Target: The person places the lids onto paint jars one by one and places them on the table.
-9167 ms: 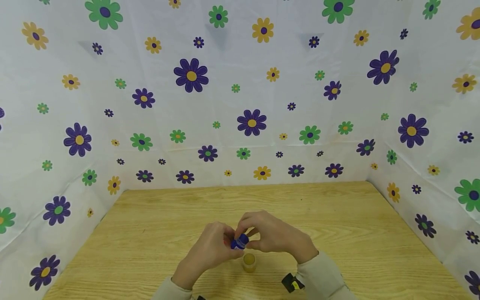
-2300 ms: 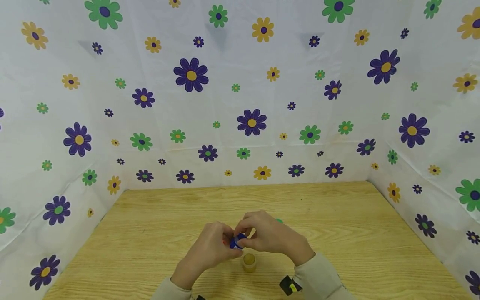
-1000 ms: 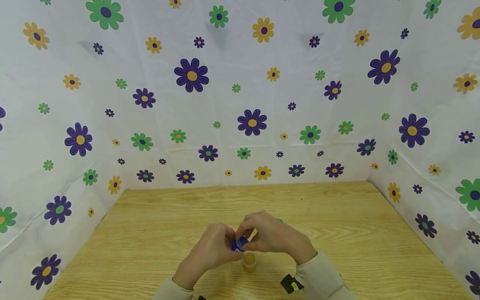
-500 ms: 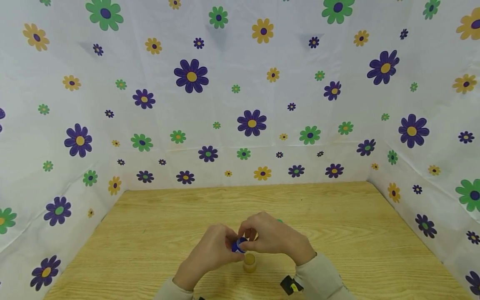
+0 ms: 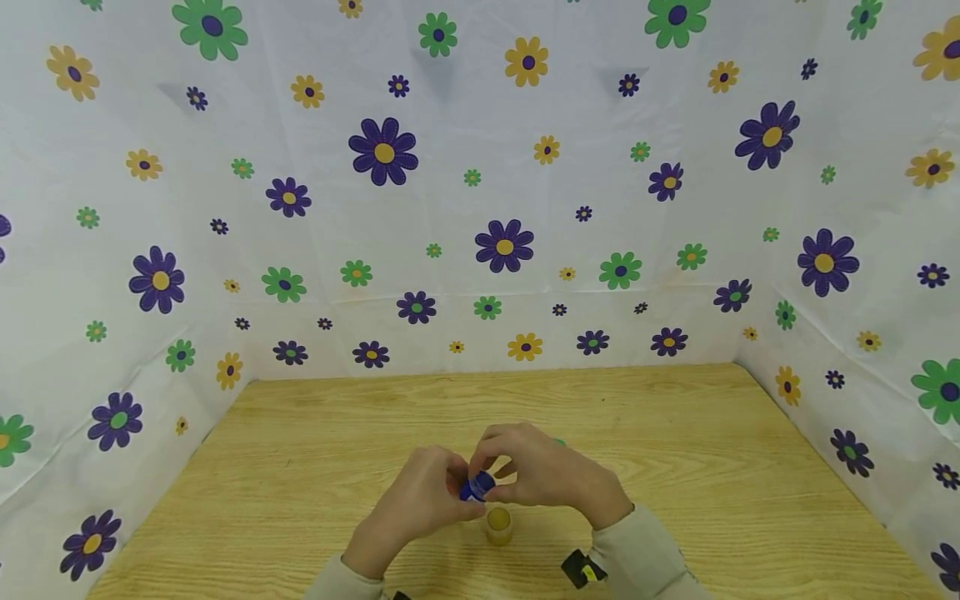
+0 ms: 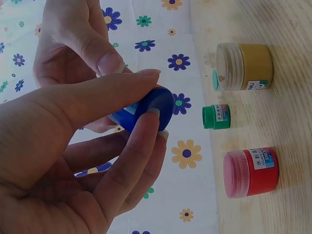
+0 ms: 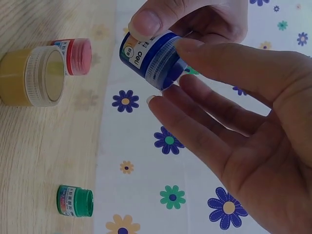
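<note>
Over the wooden table, my left hand [image 5: 423,492] holds a small blue paint jar [image 5: 480,486] by its body, thumb on one side and fingers on the other. My right hand [image 5: 547,471] pinches the ribbed clear lid [image 7: 163,63] between thumb and fingertips; blue paint shows through it. The jar is tilted, lid toward the right hand, and the lid sits on it. A yellow-ochre paint jar [image 5: 498,527] stands just below the hands. Both wrist views also show a red paint jar [image 6: 261,170] and a smaller green paint jar [image 7: 73,200].
The wooden table [image 5: 337,425] reaches back to a white flowered cloth [image 5: 442,208] that hangs at the back and sides. A bit of green [image 5: 560,442] peeks out behind the right hand. A black wrist camera [image 5: 583,568] sits by the right sleeve.
The right fingers have shifted around the lid; the thumb lay across it half a second ago and now sits at its side. The green bit behind the right hand was not visible 9.2 seconds ago.
</note>
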`<move>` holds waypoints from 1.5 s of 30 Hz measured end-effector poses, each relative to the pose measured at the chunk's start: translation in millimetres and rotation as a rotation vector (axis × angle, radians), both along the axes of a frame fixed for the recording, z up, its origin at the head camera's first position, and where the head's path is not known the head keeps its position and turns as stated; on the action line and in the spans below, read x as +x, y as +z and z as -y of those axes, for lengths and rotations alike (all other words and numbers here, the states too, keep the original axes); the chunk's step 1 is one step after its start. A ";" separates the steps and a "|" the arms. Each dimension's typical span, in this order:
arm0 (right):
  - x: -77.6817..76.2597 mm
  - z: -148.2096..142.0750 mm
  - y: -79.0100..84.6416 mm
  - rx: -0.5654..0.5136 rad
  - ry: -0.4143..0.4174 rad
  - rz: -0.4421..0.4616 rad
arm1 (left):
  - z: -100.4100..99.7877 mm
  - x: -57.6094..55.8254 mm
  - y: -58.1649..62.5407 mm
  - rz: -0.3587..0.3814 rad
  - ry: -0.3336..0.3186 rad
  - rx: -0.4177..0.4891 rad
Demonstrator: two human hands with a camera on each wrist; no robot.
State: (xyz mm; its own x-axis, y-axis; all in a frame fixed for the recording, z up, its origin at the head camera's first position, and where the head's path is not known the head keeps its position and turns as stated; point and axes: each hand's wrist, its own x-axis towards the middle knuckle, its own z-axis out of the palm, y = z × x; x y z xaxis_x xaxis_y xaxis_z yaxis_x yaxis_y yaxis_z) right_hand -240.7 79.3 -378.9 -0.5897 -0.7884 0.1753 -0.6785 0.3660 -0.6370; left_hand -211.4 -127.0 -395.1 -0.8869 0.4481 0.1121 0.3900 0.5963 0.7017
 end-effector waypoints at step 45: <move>-4.6 -0.1 -3.8 -0.018 0.011 -0.041 | 0.4 -2.7 -3.7 -0.035 0.016 0.021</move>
State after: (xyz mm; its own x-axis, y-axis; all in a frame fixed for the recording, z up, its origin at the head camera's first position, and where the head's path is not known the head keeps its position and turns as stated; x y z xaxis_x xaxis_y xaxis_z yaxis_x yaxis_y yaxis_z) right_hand -245.3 79.3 -382.7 -0.5730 -0.7913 0.2136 -0.7083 0.3470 -0.6148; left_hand -214.1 -127.3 -398.8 -0.8895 0.4307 0.1526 0.4050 0.5885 0.6998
